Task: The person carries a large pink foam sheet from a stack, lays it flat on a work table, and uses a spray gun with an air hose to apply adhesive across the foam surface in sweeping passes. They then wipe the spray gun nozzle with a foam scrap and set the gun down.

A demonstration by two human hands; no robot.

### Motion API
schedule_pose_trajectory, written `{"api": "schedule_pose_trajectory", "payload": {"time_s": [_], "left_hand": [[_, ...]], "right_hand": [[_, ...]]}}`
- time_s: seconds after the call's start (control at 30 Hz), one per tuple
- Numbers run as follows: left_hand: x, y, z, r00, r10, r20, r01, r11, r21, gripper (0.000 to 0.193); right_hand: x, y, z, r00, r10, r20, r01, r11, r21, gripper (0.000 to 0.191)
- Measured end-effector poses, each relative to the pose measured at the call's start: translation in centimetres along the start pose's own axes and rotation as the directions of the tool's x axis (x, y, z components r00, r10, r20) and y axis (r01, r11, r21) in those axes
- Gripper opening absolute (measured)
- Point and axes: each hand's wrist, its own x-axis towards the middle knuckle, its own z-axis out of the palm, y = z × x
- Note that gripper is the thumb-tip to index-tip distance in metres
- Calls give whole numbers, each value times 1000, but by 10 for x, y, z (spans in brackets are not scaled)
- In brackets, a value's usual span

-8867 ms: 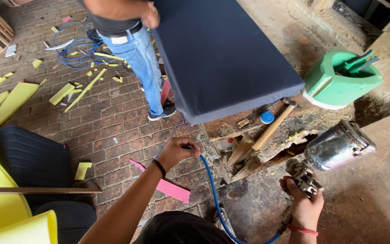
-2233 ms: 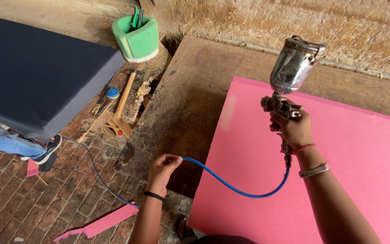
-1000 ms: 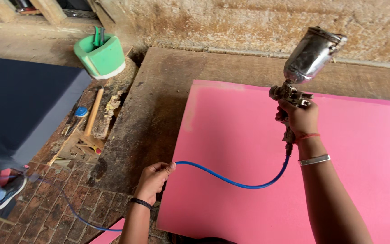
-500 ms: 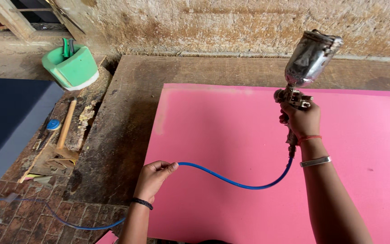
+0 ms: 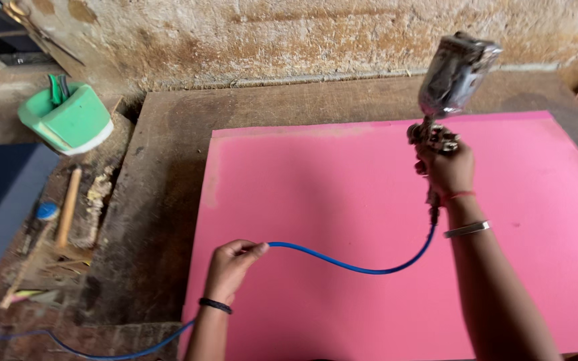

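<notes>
Pink sheet [image 5: 342,194]: right hand [image 5: 446,170] grips spray gun [image 5: 451,83].

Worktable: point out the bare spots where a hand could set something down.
The worktable is bare between the wall and the pink sheet, and along the sheet's left edge. The left ledge is crowded: green tub, hammer, scraps. The hose crosses the sheet's near middle.

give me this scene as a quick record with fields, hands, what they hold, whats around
right hand: right hand grips a metal spray gun, cup up, above the pink foam sheet
left hand: left hand pinches the blue air hose, held up off the sheet
hose path: sags from the gun's base to the left hand
surface: wooden workbench
left side: green plastic container, wooden-handled hammer
back: rough plaster wall
</notes>
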Motion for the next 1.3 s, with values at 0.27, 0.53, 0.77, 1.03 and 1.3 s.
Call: {"api": "schedule_pose_trajectory", "payload": {"time_s": [0.27,0.53,0.77,1.03,1.3], "left_hand": [[1,4,33,996,79,40,-75,994,-78,27],[-11,20,112,992,124,11,-124,991,-44,27],[-45,52,216,990,-6,-138,43,963,267,33],[-76,66,266,977,16,-215,48,956,289,34],[-71,66,285,973,59,-223,11,955,298,35]], "right_hand": [[-3,3,-39,995,32,-90,-34,999,-26,14],[26,18,-110,999,29,-30,-27,998,49,17],[80,39,-192,993,1,116,-19,987,157,21],[99,50,-233,993,2,116,-15,993,114,24],[127,53,-251,995,7,97,-16,995,97,17]]}}
